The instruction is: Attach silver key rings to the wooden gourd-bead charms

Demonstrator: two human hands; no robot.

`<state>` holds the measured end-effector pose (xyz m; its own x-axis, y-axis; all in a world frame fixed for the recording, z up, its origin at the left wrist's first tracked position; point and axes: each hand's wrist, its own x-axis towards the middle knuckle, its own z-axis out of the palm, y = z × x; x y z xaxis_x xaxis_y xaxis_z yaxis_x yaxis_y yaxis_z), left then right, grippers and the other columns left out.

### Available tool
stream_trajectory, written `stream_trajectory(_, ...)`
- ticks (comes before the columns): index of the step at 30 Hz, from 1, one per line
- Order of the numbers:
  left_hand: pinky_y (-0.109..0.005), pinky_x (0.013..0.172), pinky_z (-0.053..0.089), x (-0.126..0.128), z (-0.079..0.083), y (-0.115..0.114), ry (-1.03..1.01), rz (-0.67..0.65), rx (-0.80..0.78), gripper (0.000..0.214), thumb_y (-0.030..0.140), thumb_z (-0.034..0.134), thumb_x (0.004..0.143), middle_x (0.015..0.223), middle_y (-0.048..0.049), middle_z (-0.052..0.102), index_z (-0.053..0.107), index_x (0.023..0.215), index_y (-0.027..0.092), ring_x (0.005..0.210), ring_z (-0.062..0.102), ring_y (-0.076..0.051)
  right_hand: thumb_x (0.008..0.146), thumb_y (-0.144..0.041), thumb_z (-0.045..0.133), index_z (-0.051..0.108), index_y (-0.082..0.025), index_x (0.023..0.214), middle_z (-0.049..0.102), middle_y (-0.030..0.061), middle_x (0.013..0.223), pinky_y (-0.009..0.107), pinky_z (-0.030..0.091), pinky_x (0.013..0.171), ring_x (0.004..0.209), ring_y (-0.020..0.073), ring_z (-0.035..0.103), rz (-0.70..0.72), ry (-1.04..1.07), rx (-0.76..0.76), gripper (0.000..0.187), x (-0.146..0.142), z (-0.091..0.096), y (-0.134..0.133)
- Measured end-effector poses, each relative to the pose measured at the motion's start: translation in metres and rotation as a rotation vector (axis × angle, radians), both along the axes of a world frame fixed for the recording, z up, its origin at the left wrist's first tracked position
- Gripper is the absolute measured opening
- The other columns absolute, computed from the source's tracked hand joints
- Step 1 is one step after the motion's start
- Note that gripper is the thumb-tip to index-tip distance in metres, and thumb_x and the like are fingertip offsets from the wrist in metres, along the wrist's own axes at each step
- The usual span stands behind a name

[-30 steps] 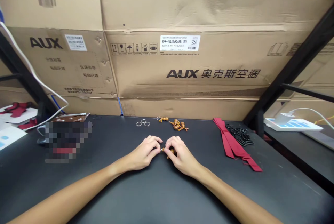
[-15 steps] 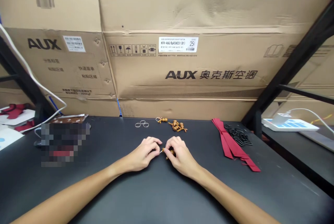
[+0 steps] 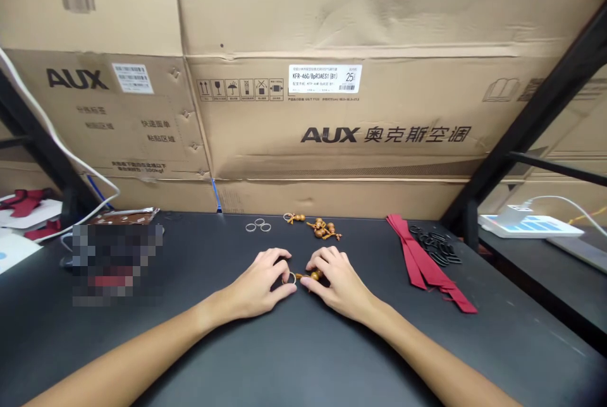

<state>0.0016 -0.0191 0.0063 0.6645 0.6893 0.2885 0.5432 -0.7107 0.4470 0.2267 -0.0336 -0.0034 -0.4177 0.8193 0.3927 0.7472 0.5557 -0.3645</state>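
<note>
My left hand has its thumb and a curled finger about a metal key ring, partly hidden by the fingers. A short orange-brown cord runs from this ring toward a small wooden gourd-shaped pendant. My right hand grips the pendant, thumb in front and fingers bent over it. Both hands rest low on the dark table. Beyond them lie several loose gourd pendants, and one more pendant with its own ring. Three bare rings sit left of these.
Red fabric strips and a pile of black clasps lie at the right. A blurred-out item is at the left. Large cardboard boxes wall off the back, and black frame posts stand at the sides.
The key ring is more exposed between my hands, with the cord stretched toward the pendant. My left thumb has moved lower and away from the fingers; my right fingers have shifted on the pendant.
</note>
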Motion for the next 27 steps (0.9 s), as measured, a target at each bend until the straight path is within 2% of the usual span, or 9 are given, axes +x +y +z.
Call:
stream_trajectory(2,-0.041,0.096,0.043,0.001,-0.001,0.0,-0.011,0.047,0.018,0.02,0.036,0.06,0.086,0.126,-0.0092,0.05,0.053,0.079,0.019,0.115,0.049,-0.026,0.087,-0.039,0.061,0.06,-0.023,0.09,0.061,0.0041,0.098,0.037,0.041,0.078,0.093,0.0218,0.053,0.028,-0.011,-0.004,0.016,0.003,0.002,-0.001)
stream_trajectory(5,-0.041,0.096,0.043,0.001,-0.003,0.0,-0.006,0.075,0.04,0.017,0.031,0.056,0.089,0.125,-0.0089,0.051,0.052,0.078,0.019,0.114,0.049,-0.025,0.085,-0.039,0.063,0.061,-0.023,0.092,0.06,0.0046,0.103,0.038,0.042,0.082,0.097,0.0216,0.053,0.068,-0.017,-0.019,0.017,0.003,0.004,-0.002)
stream_trajectory(12,-0.04,0.096,0.043,0.0,-0.005,0.001,-0.016,0.062,0.046,0.007,0.026,0.052,0.091,0.121,-0.0084,0.052,0.053,0.089,0.02,0.114,0.05,-0.024,0.088,-0.036,0.06,0.063,-0.024,0.099,0.059,0.006,0.113,0.039,0.041,0.093,0.105,0.0211,0.054,0.156,0.019,-0.059,0.017,0.004,0.006,-0.005)
stream_trajectory(16,-0.039,0.097,0.042,-0.001,-0.005,0.006,-0.022,0.034,0.015,0.011,0.022,0.046,0.094,0.118,-0.0068,0.053,0.055,0.087,0.02,0.114,0.05,-0.022,0.086,-0.028,0.059,0.064,-0.025,0.101,0.058,0.0063,0.119,0.038,0.042,0.097,0.11,0.0212,0.054,0.181,0.036,-0.056,0.016,0.008,0.003,-0.004)
stream_trajectory(22,-0.038,0.099,0.04,-0.003,-0.004,0.01,0.002,0.002,-0.022,0.013,0.02,0.045,0.094,0.121,-0.0057,0.053,0.056,0.087,0.021,0.118,0.048,-0.022,0.087,-0.024,0.057,0.061,-0.022,0.1,0.059,0.0088,0.116,0.039,0.045,0.092,0.106,0.0219,0.056,0.136,0.047,-0.029,0.014,0.012,-0.005,0.004)
stream_trajectory(25,-0.039,0.1,0.04,-0.003,-0.003,0.008,-0.014,0.009,-0.01,0.008,0.025,0.051,0.092,0.122,-0.0066,0.053,0.057,0.087,0.021,0.118,0.049,-0.023,0.089,-0.027,0.056,0.06,-0.021,0.095,0.06,0.0093,0.113,0.04,0.046,0.09,0.105,0.0226,0.056,0.085,0.056,-0.029,0.01,0.011,-0.007,0.006)
stream_trajectory(27,-0.04,0.099,0.041,-0.003,-0.004,0.006,-0.027,0.034,-0.011,0.008,0.028,0.057,0.089,0.123,-0.0079,0.052,0.056,0.088,0.021,0.117,0.05,-0.024,0.089,-0.028,0.057,0.06,-0.022,0.095,0.06,0.0087,0.114,0.04,0.045,0.092,0.105,0.0222,0.056,0.105,0.063,-0.042,0.01,0.009,-0.006,0.003)
